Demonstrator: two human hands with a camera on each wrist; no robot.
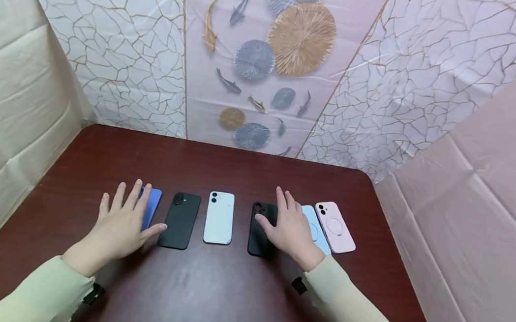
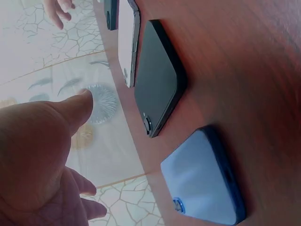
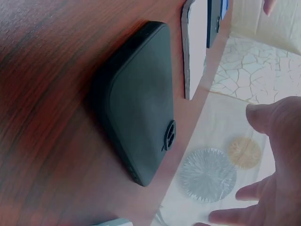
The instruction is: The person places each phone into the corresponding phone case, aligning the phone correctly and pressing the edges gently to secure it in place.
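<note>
A dark reddish-brown wooden table with rounded corners is seen enclosed on three sides by draped sheets: cream on one side, pink on the other, and a crackle-patterned backdrop with fish and round lily-pad shapes behind. Six items are laid face down in one row across the table, apparently so that each back can be compared. Taken as the landmark is the white smartphone with two stacked camera lenses. Just left of it lies a matt black smartphone, and beyond that a blue smartphone; to its right lie a black soft phone case, a pale blue phone case and a pink phone case with a ring on its back.

The left hand is held flat with fingers spread straight, partly over the blue smartphone, nothing being gripped; contact cannot be told. The right hand, likewise spread and empty, is held over the black case and pale blue case, right of the white phone.
</note>
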